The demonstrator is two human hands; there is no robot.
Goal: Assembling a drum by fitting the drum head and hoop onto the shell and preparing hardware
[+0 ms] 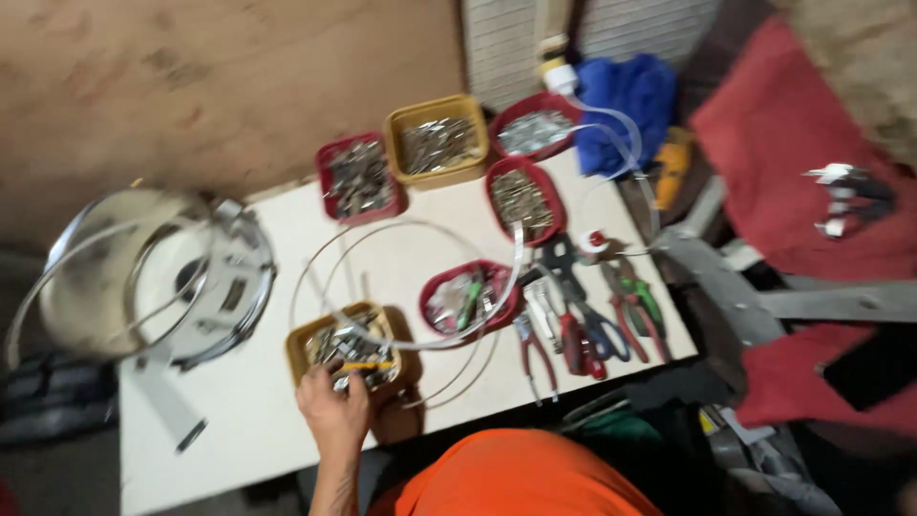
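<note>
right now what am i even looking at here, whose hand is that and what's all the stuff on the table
This is one picture from a camera worn on a person's head, looking down at a white table. The orange at the bottom is that person's clothing. Only one hand shows, reaching into a yellow tray of small metal parts; the blur hides which hand it is and whether its fingers hold anything. Further back stand more trays of metal parts: one yellow and several red. Pliers and cutters lie to the right, thin metal bands curve across the middle, and a round metal drum sits at the left.
</note>
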